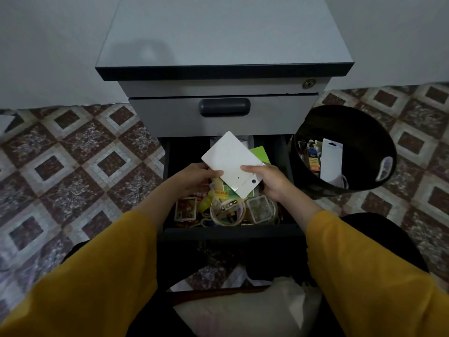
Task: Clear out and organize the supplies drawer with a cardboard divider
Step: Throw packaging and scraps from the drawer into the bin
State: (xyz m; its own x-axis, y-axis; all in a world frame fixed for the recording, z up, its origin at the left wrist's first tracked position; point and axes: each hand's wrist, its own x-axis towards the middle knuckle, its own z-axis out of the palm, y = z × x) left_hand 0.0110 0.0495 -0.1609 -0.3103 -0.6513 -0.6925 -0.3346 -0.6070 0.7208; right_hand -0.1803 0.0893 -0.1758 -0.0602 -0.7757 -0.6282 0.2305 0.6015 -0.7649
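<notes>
Two hands hold a box [232, 158] over the drawer [230, 231], fingers [250, 169] clamped on it: left hand [194, 177] at eight o'clock, right hand [271, 184] at four.

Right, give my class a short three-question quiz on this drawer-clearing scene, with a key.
1. True or false: the bin stands left of the cabinet.
2. The card is held by: A one hand, B both hands, C neither?
3. Fill in: the drawer under the card is ____.
Key: 1 false; 2 B, left hand and right hand; 3 open.
</notes>
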